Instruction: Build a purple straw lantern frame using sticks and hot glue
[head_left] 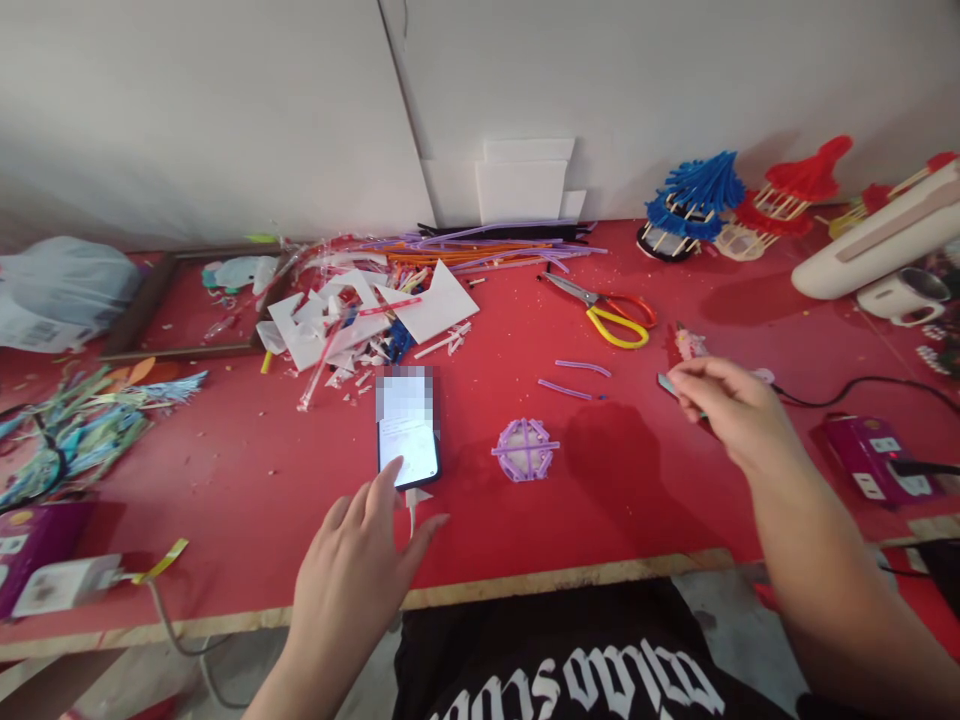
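My left hand is open, its fingertip at the lower part of the lit screen of a phone lying on the red table. A white cable runs from the phone's lower end. My right hand is raised at the right with thumb and fingers pinched together; what they hold, if anything, I cannot make out. Just beyond it shows a small pink object with a pointed tip, and a thin teal strip is at the fingertips. Between my hands sits a round piece of purple pipe cleaners on a pale base.
Scissors and two short purple pipe cleaners lie beyond the round piece. White scraps are heaped at the back left. Blue and red tower models stand back right. Purple power strips lie at both sides.
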